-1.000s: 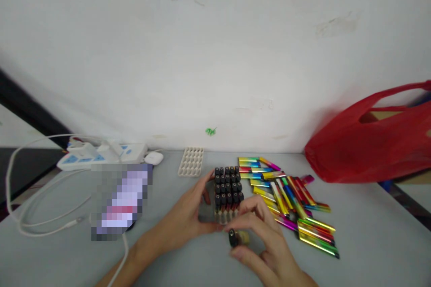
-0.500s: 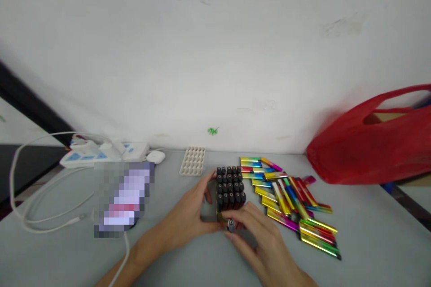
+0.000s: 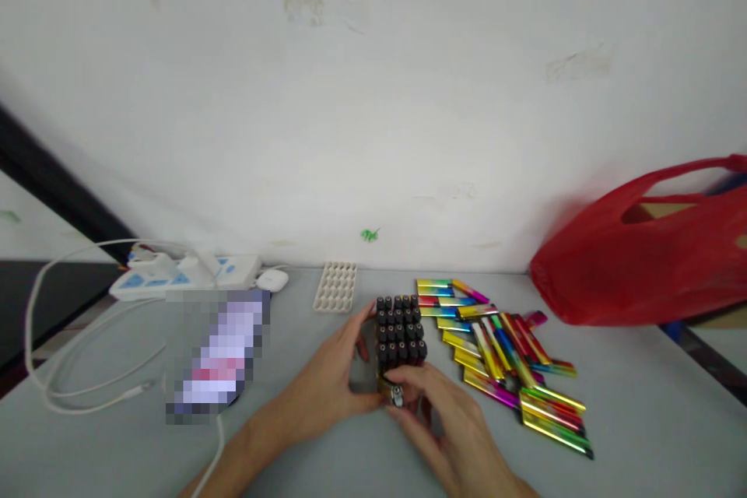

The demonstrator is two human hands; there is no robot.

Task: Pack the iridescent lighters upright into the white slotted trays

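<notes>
A block of upright lighters point(image 3: 400, 333), black heads up in tight rows, stands at the middle of the table. My left hand point(image 3: 332, 377) curves round its left side, fingers at the back left and thumb at the front, steadying it. Between the thumb and fingers of my right hand point(image 3: 447, 424) is a single lighter point(image 3: 398, 395), its head facing up, at the front left corner of the block. My fingers hide most of its body. To the right lies a loose pile of shiny, many-coloured lighters point(image 3: 484, 346).
Behind the block, a beige tray with several round holes point(image 3: 335, 286) lies flat. On the left are a phone point(image 3: 225, 350), a white power strip point(image 3: 233, 272) and looping white cables point(image 3: 75, 408). A red bag point(image 3: 618, 272) stands at right by the wall.
My view has tilted up slightly, so the table things sit a little lower. The lighter in my right hand has shifted slightly left and tipped a bit. My left hand keeps its place.
</notes>
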